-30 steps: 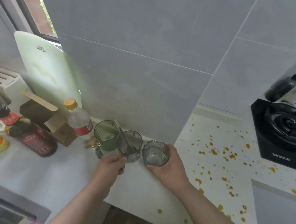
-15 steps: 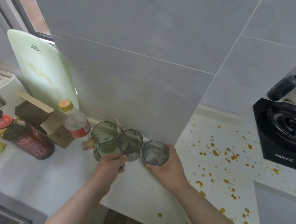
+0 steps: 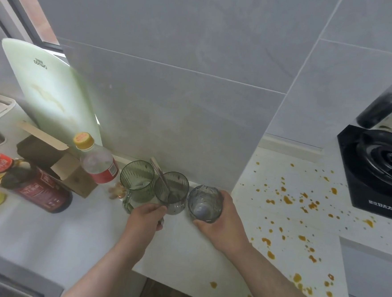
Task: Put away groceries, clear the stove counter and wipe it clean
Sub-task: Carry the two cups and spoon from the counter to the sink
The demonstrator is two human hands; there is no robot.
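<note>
Three glasses stand in a row by the wall on the white counter (image 3: 45,237). My left hand (image 3: 144,220) grips the base of the middle smoky glass (image 3: 172,189), which has a metal spoon (image 3: 159,177) leaning in it. It also lies against the green glass (image 3: 137,182) on the left. My right hand (image 3: 222,224) is curled round the grey glass (image 3: 204,203) on the right. Orange-brown sauce spots (image 3: 288,200) cover the counter between the glasses and the black gas stove (image 3: 379,170).
Left of the glasses stand a clear bottle with a yellow cap (image 3: 96,160), an open cardboard box (image 3: 50,154), dark sauce bottles (image 3: 34,188) and a pale green cutting board (image 3: 48,91) leaning on the wall. A black bottle (image 3: 381,108) stands behind the stove.
Both hands and the three glasses stay in place. Only the view has shifted slightly.
</note>
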